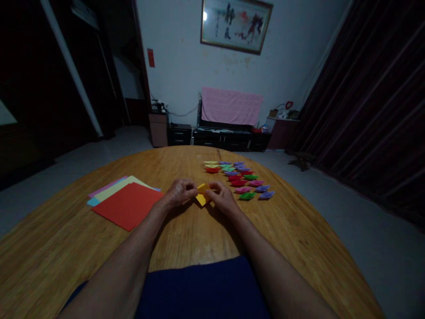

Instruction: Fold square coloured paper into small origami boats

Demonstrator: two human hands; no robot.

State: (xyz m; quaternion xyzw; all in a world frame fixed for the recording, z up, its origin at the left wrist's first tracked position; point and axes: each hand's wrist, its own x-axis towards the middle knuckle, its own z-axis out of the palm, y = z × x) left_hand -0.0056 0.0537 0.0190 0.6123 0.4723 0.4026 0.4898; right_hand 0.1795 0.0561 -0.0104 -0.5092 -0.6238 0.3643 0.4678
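**Operator:** Holding a small yellow paper piece [202, 194] between them, my left hand [179, 192] and right hand [221, 195] meet just above the desk [199, 230]. Both are closed in a fingertip pinch on the paper, left on its near-left edge, right on its right edge. The piece is partly folded; I cannot tell which crease is being made.

**Observer:** What lies beyond the hands, and how does it bear on progress?

**Operator:** To my right and slightly farther off sit the finished folded pieces [241, 179], set out in rough rows: red, green, purple, pink and yellow ones, each apart from its neighbour. To my left lies the stack of flat sheets [124, 199], a red sheet uppermost, with yellow, pink and blue edges showing beneath it.

**Observer:** So the judgement is?

**Operator:** A good share appears done, since well over a dozen pieces stand completed. The yellow one is mid-fold, and I judge several sheets remain unfolded in the stack; its exact count is hidden. Behind the desk, a pink cloth [231, 106] covers a low cabinet under a framed picture [235, 22].
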